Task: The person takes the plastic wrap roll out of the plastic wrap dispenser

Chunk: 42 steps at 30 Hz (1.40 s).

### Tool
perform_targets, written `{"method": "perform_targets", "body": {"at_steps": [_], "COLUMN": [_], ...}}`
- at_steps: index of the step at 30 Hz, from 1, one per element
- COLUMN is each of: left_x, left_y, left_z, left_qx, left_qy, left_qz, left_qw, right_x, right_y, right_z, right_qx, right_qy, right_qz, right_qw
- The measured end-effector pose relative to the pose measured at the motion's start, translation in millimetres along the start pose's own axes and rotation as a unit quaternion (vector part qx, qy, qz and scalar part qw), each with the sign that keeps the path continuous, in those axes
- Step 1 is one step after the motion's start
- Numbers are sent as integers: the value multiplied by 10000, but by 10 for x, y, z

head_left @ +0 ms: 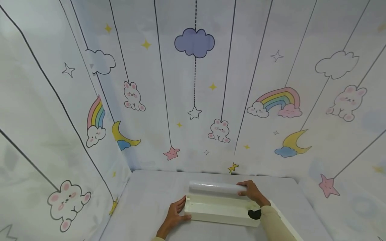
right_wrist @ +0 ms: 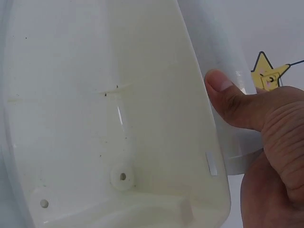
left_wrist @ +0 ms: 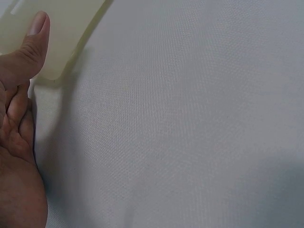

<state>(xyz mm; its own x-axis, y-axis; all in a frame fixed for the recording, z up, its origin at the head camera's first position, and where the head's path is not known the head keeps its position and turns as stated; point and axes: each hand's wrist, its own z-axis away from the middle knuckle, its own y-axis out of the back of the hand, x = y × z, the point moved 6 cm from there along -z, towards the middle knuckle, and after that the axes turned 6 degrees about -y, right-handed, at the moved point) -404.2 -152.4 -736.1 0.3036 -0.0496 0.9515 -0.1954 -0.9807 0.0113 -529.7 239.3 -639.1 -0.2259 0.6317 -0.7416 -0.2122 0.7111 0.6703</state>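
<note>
A long, cream plastic open box (head_left: 221, 218) lies on the white table, its hollow inside facing up. Its left end is held by my left hand (head_left: 174, 214), with the thumb (left_wrist: 40, 35) against the front wall and the fingers along the end. Behind the box's back wall lies a shiny white roll of plastic wrap (head_left: 214, 187). My right hand (head_left: 252, 192) grips the roll's right end, its thumb (right_wrist: 228, 95) on the near side. In the right wrist view the box's inside (right_wrist: 156, 118) shows small holes and dark specks.
A long white strip (head_left: 284, 219) lies on the table to the right, partly behind the right sleeve (head_left: 272, 222). A small black object (head_left: 254, 214) sits at the right wrist. Printed cloth walls (head_left: 193, 140) with bunnies, stars and clouds stand behind the table (head_left: 144, 194).
</note>
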Motion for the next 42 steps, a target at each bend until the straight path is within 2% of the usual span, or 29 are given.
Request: {"method": "perform_targets", "body": {"at_steps": [6, 11, 24, 33, 42], "left_x": [7, 27, 77, 105, 41], "left_y": [-8, -16, -31, -23, -4], "left_z": [5, 15, 5, 0, 1], "left_qx": [-7, 8, 11, 37, 48], "left_qy": [169, 235, 207, 251, 222], "left_qz": [194, 121, -16, -4, -193], "left_qw": [9997, 9996, 9998, 9997, 9996], "right_x": [16, 47, 110, 87, 171], "right_y": [-19, -36, -109, -104, -134], "right_z": [-16, -66, -114, -122, -90], "right_qx": [-45, -128, -49, -62, 25], "right_qy": [-141, -169, -45, -291, 320], "right_qz": [-24, -35, 146, 66, 168], "right_qw": [9999, 9998, 9999, 9995, 9993]}}
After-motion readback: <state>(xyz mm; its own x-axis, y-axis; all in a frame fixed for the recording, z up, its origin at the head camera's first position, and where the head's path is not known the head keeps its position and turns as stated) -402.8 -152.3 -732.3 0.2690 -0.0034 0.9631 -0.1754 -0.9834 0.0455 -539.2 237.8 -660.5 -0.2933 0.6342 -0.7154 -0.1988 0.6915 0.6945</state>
